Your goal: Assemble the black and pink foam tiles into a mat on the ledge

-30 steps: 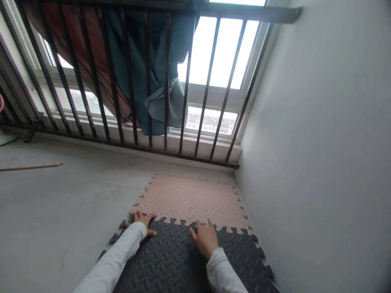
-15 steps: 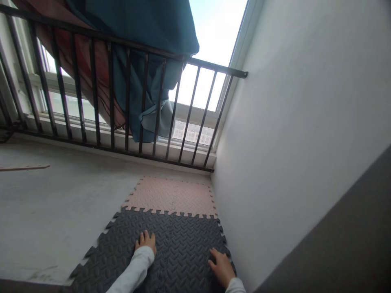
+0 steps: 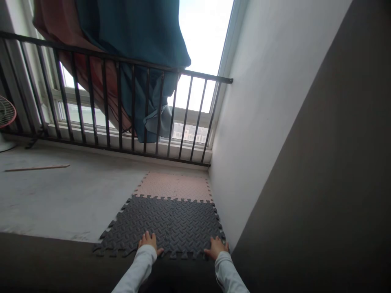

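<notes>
Black foam puzzle mats (image 3: 165, 219) with a raised tread pattern lie on the floor. Beyond them, toward the railing, pink foam puzzle mats (image 3: 175, 186) meet their far edge. My left hand (image 3: 150, 243) rests on the near edge of the black mats, left of the middle, its fingers spread. Close to the wall, my right hand (image 3: 216, 247) lies on the same near edge with fingers apart. Neither hand holds anything. Toothed tabs show along the mats' outer edges.
A white wall (image 3: 256, 101) runs along the right. A dark metal railing (image 3: 134, 63) stands ahead, with blue and red fabric (image 3: 146, 32) hanging by the window. On the left, a thin wooden strip (image 3: 36, 167) lies on the pale floor, near a fan (image 3: 6, 113).
Both hands have moved back to the near edge of the black mats. My view has pulled back, so that near edge and the fan now show.
</notes>
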Demonstrator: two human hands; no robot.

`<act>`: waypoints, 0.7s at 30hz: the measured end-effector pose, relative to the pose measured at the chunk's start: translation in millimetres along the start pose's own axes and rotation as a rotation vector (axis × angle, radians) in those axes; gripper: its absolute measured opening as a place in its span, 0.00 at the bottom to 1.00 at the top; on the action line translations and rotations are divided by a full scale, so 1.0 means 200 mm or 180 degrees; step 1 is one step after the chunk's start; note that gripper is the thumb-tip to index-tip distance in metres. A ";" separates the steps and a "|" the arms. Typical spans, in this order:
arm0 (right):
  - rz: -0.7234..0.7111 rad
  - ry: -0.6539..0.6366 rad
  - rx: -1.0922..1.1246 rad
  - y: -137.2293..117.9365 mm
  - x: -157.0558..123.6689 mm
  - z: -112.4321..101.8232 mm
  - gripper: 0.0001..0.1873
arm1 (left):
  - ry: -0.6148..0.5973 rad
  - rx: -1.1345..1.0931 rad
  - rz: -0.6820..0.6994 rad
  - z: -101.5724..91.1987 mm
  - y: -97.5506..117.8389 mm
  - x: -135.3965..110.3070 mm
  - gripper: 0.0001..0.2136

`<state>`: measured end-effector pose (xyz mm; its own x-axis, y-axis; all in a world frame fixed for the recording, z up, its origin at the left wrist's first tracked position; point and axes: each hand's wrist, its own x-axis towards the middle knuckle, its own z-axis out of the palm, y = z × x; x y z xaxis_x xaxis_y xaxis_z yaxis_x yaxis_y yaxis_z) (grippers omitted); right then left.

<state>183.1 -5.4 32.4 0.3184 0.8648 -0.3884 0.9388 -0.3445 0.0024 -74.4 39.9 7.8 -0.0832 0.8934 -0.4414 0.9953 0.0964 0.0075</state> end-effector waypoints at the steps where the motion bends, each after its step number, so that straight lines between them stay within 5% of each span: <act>1: -0.0045 -0.0037 -0.0060 -0.01 0.00 0.00 0.38 | -0.0083 -0.0029 0.0045 -0.01 -0.01 0.01 0.39; 12: -0.0446 -0.0117 -0.0198 -0.08 0.05 -0.07 0.41 | -0.0286 0.0093 0.0408 -0.03 -0.06 0.04 0.53; 21: -0.0387 -0.0296 -0.0345 -0.10 0.05 -0.07 0.44 | -0.0205 0.0257 0.0526 -0.04 -0.08 -0.03 0.49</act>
<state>168.4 15.5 40.7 0.1928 0.8584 -0.4754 0.9799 -0.1938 0.0475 -91.1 36.1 18.0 0.0825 0.8640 -0.4967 0.9961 -0.0872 0.0137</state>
